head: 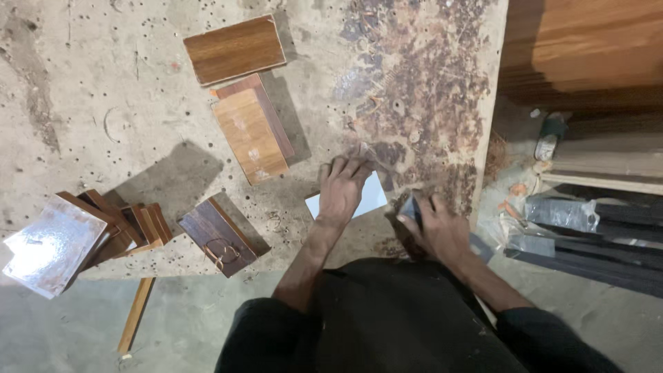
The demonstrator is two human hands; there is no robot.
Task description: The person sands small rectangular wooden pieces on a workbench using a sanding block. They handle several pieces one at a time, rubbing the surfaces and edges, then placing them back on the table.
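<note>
A: Head view. Left hand (343, 188)?
B: Flat on a white sheet (369, 197) lying on the counter (103, 103) near the front edge, fingers spread, pinning it, no closed grip.
A: Right hand (435, 228)?
B: Just beside the sheet, grip closed around a small dark tool (410, 207), kind unclear.
A: Others?
B: Brown wood panels (235, 50) farther back, dark pieces stacked (131, 231) at left, glossy board (50, 245) at the corner.

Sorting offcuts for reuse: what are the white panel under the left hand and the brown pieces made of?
White panel: probably laminate-faced board, smooth and matte. Brown pieces: wood or wood-look laminate, grain lines visible, slight sheen. Worktable: rough, pitted, stained surface; material unclear.
</note>
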